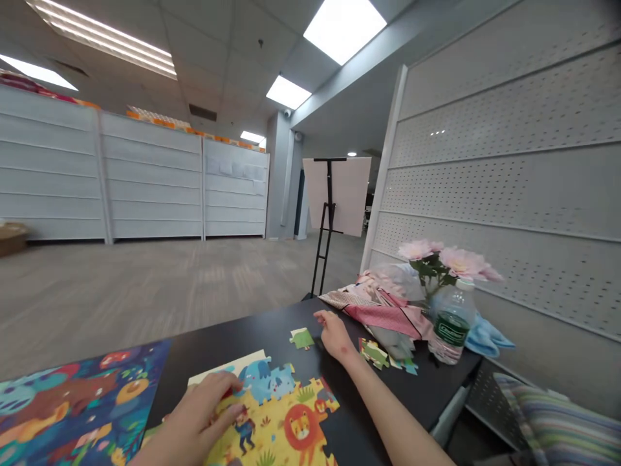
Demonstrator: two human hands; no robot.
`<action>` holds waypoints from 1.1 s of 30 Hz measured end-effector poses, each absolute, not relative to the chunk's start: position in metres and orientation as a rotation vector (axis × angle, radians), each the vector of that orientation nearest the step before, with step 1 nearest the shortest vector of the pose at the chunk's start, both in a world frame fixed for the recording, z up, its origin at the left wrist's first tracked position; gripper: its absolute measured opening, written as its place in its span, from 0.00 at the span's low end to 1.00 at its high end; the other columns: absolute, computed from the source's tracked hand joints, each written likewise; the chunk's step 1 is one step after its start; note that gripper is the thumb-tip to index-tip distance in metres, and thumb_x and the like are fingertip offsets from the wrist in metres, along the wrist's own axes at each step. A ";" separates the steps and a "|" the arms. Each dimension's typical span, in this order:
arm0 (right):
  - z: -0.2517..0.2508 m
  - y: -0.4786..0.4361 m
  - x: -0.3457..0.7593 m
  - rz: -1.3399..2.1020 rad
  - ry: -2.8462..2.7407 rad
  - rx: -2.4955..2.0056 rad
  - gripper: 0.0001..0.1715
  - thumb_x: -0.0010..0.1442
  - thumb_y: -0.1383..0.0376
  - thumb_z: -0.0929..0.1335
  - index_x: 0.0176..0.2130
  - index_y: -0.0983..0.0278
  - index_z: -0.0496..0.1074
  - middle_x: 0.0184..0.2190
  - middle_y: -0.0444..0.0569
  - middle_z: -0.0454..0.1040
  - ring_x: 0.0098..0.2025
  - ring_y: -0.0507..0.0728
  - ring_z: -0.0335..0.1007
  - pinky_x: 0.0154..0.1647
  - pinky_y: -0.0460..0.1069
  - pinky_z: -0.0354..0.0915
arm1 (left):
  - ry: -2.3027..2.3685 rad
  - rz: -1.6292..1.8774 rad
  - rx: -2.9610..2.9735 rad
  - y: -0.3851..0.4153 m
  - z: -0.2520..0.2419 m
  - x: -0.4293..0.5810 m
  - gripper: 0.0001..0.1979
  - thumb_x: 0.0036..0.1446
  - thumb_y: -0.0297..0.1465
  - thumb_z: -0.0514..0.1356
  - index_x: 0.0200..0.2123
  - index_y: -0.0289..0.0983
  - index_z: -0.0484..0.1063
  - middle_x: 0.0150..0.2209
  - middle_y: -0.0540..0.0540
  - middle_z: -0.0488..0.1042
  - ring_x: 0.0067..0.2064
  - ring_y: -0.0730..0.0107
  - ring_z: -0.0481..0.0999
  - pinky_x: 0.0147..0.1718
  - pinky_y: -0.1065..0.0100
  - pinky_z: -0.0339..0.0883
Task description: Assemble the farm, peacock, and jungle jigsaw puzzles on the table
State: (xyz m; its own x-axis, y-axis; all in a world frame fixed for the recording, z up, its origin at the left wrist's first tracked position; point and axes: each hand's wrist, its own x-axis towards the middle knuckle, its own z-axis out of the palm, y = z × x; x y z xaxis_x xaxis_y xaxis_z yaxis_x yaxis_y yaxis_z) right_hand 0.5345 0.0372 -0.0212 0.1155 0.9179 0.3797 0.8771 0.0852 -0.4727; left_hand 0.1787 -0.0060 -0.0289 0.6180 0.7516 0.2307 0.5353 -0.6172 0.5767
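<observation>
My left hand (204, 411) lies over the partly joined jigsaw puzzle (272, 427), fingers apart, touching its left side. The joined part shows a lion, blue elephants and a small figure on yellow. My right hand (336, 335) is over the black table beyond the puzzle, its fingers loosely bent and pointing left, with nothing visible in them. Just left of it lies a loose green puzzle piece (303, 338), apart from the joined part. Several more loose puzzle pieces (373, 353) lie to the right of my right wrist.
A dark blue illustrated sheet (82, 408) covers the table's left end. At the right stand a water bottle (452, 323) and pink flowers (456, 259), beside a crumpled pink bag (383, 310) and blue cloth (488, 336). A striped cushion (563, 414) is at lower right; an easel (330, 213) stands beyond the table (228, 333).
</observation>
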 end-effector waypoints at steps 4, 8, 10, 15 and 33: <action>-0.031 0.037 0.531 0.137 -1.827 -1.727 0.19 0.68 0.59 0.69 0.55 0.64 0.70 0.55 0.52 0.72 0.54 0.62 0.71 0.55 0.63 0.68 | 0.956 0.630 2.422 -0.003 -0.030 0.178 0.14 0.68 0.44 0.53 0.47 0.45 0.73 0.49 0.44 0.74 0.51 0.54 0.72 0.54 0.58 0.66; -0.038 0.031 0.516 0.241 -1.929 -1.650 0.21 0.58 0.67 0.74 0.51 0.63 0.73 0.51 0.50 0.75 0.55 0.63 0.70 0.59 0.62 0.64 | 0.981 0.636 2.426 -0.004 -0.026 0.179 0.10 0.67 0.38 0.54 0.44 0.42 0.72 0.46 0.43 0.75 0.48 0.55 0.73 0.50 0.60 0.67; -0.037 0.029 0.514 0.281 -1.916 -1.625 0.25 0.50 0.73 0.74 0.48 0.63 0.74 0.45 0.49 0.76 0.50 0.61 0.72 0.56 0.58 0.65 | 0.994 0.648 2.421 -0.005 -0.025 0.179 0.08 0.66 0.35 0.55 0.43 0.41 0.72 0.46 0.43 0.75 0.48 0.57 0.73 0.49 0.61 0.66; -0.029 0.032 0.514 0.354 -1.795 -1.500 0.25 0.48 0.71 0.69 0.48 0.62 0.71 0.46 0.50 0.73 0.51 0.61 0.71 0.54 0.55 0.66 | 1.047 0.791 2.317 -0.005 -0.022 0.180 0.06 0.62 0.31 0.57 0.41 0.40 0.72 0.41 0.46 0.76 0.43 0.61 0.75 0.44 0.65 0.67; -0.021 0.017 0.513 0.773 -1.872 -1.482 0.18 0.46 0.67 0.70 0.39 0.65 0.78 0.26 0.41 0.73 0.27 0.51 0.66 0.29 0.45 0.62 | 1.128 1.032 2.185 0.005 -0.014 0.171 0.07 0.62 0.29 0.53 0.36 0.39 0.71 0.36 0.47 0.76 0.39 0.63 0.75 0.38 0.67 0.66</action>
State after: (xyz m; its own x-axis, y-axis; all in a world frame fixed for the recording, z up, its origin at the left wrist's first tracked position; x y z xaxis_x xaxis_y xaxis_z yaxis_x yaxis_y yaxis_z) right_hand 0.5134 0.0167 -0.0210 -0.1771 0.9778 0.1119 0.6136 0.1986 -0.7642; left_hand 0.1711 0.0046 -0.0140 0.3786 0.8318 0.4059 0.4780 -0.5512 0.6839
